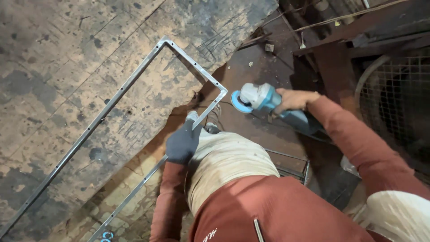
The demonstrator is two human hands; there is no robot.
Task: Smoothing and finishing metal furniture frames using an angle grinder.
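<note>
A long rectangular metal frame (134, 78) with drilled holes lies on a worn, stained worktop (58, 58), its near corner jutting past the table's edge. My left hand (182, 142), in a dark glove, grips the frame's lower bar near that corner. My right hand (293, 99), bare, holds a teal and grey angle grinder (262, 99). Its blue disc (240, 102) sits just right of the frame's corner, very close to it. My knee in pale trousers rises between the two arms.
A rusty metal floor plate (264, 67) lies below the table edge. A wire mesh guard (398, 98) and rusty beams (358, 31) stand at the right. A wire rack (293, 166) sits by my leg.
</note>
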